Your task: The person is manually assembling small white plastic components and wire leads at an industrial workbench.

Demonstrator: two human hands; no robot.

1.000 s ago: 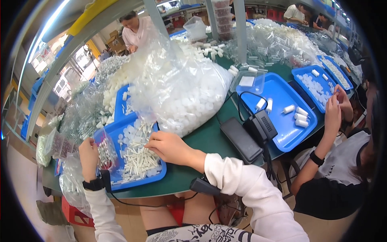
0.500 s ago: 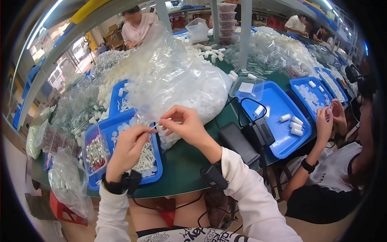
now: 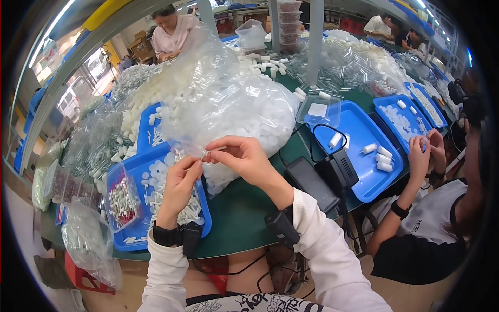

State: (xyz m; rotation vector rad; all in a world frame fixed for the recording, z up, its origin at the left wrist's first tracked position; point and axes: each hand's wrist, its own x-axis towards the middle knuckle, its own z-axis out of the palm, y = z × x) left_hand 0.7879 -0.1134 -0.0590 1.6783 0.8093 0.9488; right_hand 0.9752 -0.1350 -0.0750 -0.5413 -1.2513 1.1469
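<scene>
My left hand and my right hand meet over the right rim of a blue tray, fingertips nearly touching. Both pinch a small white part, mostly covered by the fingers, so its exact kind cannot be made out. Below them, the blue tray holds white round discs and short white sticks. A clear plastic box of small white-and-red pieces sits in the tray's left side. Just beyond my fingers bulges a large clear bag full of white discs.
To the right lie a black power adapter with cables and a blue tray with several white cylinders. A co-worker handles something small at far right. Clear tubes are heaped behind, and a metal post rises from the table.
My left hand has shifted right toward my right hand, and the fingertips have come together. The thin white piece that showed between them is now mostly covered.
</scene>
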